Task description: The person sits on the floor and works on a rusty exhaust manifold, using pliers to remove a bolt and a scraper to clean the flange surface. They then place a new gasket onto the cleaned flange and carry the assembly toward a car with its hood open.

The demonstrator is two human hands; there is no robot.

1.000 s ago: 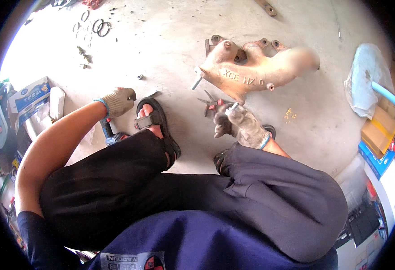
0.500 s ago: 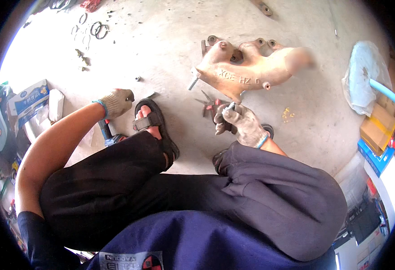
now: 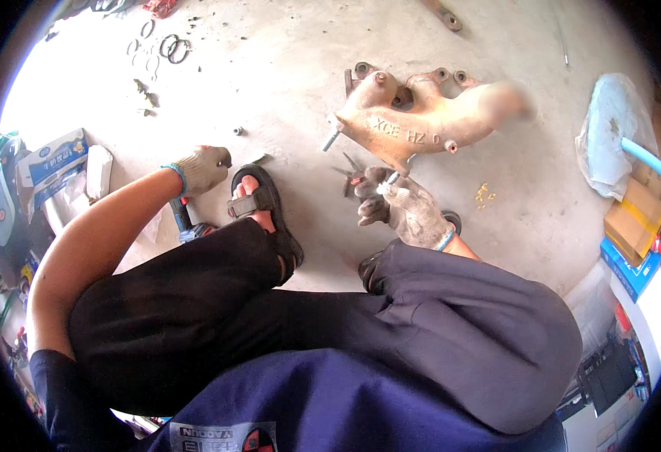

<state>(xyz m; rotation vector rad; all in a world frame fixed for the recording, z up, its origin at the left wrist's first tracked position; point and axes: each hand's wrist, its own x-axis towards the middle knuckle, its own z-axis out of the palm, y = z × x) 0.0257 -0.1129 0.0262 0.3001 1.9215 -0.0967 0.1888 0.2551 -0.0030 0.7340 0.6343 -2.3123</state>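
A rusty cast exhaust manifold (image 3: 413, 126) lies on the concrete floor in front of me, with a metal stud (image 3: 330, 141) sticking out of its left end. My right hand (image 3: 413, 215), in a dirty knitted glove, is just below the manifold's near end. A small metal stud bolt (image 3: 393, 178) is pinched at its thumb and forefinger; the other fingers are half curled. Pliers with red on the handles (image 3: 353, 167) lie beside those fingers, partly hidden by them. My gloved left hand (image 3: 202, 170) is curled closed beside my left sandal; what it holds, if anything, is hidden.
A blue cordless tool (image 3: 189, 224) is beside my left foot. A small nut (image 3: 238, 131), several black rings (image 3: 174, 50) and small fittings (image 3: 145, 93) lie farther left. Yellow bits (image 3: 485, 196) are scattered right of my hand. Cartons (image 3: 633, 220) and a bagged blue item (image 3: 608, 139) line the right.
The whole view has shifted slightly. My right fingers have loosened a little and the stud bolt is tilted more to the right. My left hand stays closed in the same place.
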